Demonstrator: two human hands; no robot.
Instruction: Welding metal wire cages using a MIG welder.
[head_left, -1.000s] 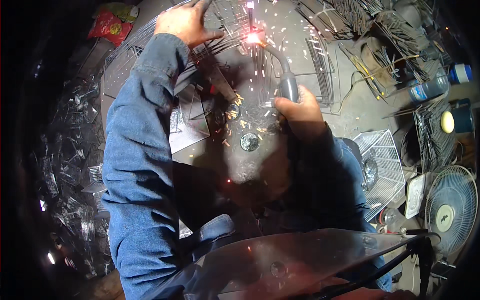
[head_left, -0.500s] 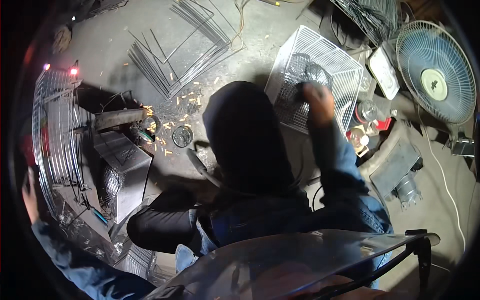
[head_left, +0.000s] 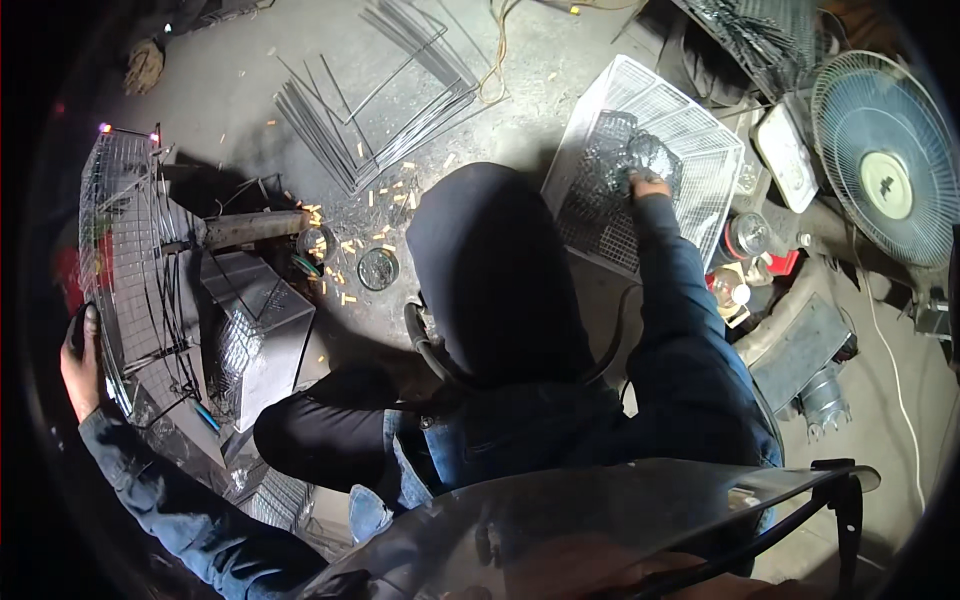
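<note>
My left hand (head_left: 82,365) is at the far left, thumb up along the outer edge of a curved wire mesh panel (head_left: 122,240), its fingers curled and partly hidden there. On the right, my right hand (head_left: 652,186) reaches into a white wire basket (head_left: 726,165). Its fingers close on a shiny bent mesh piece (head_left: 655,155) in a pile of similar mesh pieces (head_left: 598,165). The fingertips are partly hidden by the mesh.
Between my arms is my dark-clothed knee (head_left: 490,270). A metal box (head_left: 272,345) stands beside the panel. Bent wire rods (head_left: 325,130), small orange sticks (head_left: 345,270) and a round glass dish (head_left: 378,268) lie on the floor. A fan (head_left: 880,160) and bottles (head_left: 745,236) stand at right.
My right hand has gone further into the basket, onto the mesh pieces. My left hand has moved up along the panel's edge. The whole view has shifted slightly.
</note>
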